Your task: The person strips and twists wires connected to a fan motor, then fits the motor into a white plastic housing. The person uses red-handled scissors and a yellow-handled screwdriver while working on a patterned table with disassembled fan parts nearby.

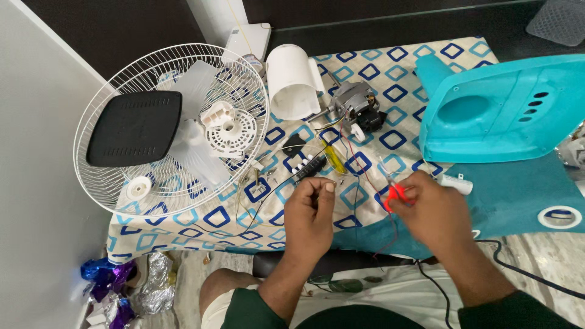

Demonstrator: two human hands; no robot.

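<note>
A person's left hand [311, 210] pinches a thin dark wire [304, 183] between thumb and fingertips, while the right hand [436, 207] is closed around a small red-handled cutting tool [395, 195], its tip pointing toward the wire. Both hands work just in front of a grey electric fan motor [356, 109] with loose red and black leads, which lies on a cloth patterned with blue squares [390, 67]. The work looks to be at the wire-trimming or stripping stage; the next move would seem to call for holding the wire taut and bringing the tool's tip squarely onto it. Between the hands and the motor lie a yellow-handled screwdriver [332, 157] and a black switch block with white buttons [306, 164]. Left of the motor stand a white plastic cylindrical housing [292, 82] and a white wire fan guard [170, 128] holding a black plastic cover [135, 127] and translucent blades. Right of the motor rests a turquoise plastic fan base [506, 109].
</note>
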